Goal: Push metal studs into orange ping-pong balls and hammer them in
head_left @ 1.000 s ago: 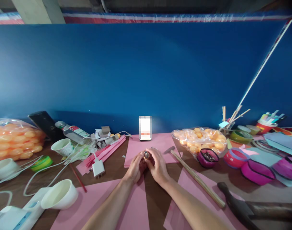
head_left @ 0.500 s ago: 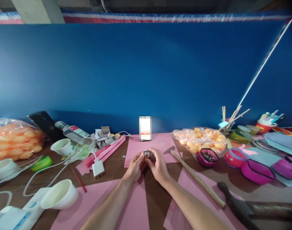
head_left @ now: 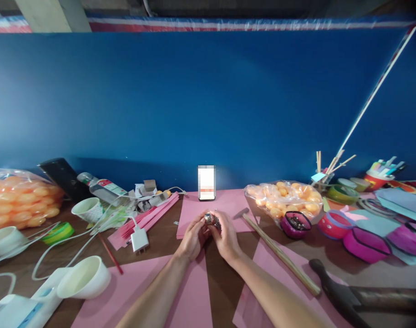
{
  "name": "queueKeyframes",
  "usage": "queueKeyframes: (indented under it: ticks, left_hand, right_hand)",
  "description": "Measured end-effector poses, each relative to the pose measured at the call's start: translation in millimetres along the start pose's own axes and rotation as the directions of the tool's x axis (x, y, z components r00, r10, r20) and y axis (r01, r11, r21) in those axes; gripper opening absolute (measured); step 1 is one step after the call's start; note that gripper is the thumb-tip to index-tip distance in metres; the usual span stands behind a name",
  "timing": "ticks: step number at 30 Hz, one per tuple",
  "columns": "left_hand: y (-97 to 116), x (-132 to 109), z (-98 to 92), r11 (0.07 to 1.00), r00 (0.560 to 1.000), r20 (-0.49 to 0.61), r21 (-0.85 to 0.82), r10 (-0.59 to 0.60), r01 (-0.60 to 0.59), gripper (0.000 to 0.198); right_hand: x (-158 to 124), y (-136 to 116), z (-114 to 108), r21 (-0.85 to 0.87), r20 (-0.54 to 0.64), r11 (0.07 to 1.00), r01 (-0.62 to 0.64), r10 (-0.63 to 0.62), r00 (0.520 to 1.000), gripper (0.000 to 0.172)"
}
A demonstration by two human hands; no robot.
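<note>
Brown table (head_left: 225, 278) with matte pink paper sheets (head_left: 197, 212). Left hand (head_left: 193, 238) and right hand (head_left: 227, 238) meet, fingers closed around a small, round, glittery ball (head_left: 211, 220).

the phone screen (head_left: 206, 182) is blurred; fingers (head_left: 201, 226) hide most of the shiny ball (head_left: 210, 219).

Blue wall (head_left: 208, 100) — brown table (head_left: 225, 278), pale pillar (head_left: 54, 16)
</note>
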State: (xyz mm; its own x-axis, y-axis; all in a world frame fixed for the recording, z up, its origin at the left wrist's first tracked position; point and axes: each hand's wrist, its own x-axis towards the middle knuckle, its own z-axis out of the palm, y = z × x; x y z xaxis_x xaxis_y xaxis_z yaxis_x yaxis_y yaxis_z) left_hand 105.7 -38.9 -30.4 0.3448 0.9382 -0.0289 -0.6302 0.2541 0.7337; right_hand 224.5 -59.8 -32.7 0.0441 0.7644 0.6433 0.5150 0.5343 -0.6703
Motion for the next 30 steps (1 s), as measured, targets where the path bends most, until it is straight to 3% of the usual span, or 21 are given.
queueKeyframes:
  ticks: [12,22,30]
  left_hand:
    - [-0.6,-2.0,5.4,0.995,0.999,0.044,0.102,0.005,-0.010,0.025]
    - [0.8,-3.1,6.5,0.994,0.993,0.116,0.107,0.003,-0.016,0.021]
    - [1.9,-3.2,6.5,0.995,0.997,0.072,0.094,0.032,-0.038,0.025]
  right_hand:
    - [-0.4,-3.4,1.5,-0.023,-0.024,1.000,0.003,-0.004,1.000,0.046]
    - [-0.9,1.2,1.5,-0.025,0.001,1.000,-0.004,0.004,1.000,0.037]
    - [-0.3,-1.3,1.6,-0.026,-0.020,1.000,0.002,-0.003,1.000,0.037]
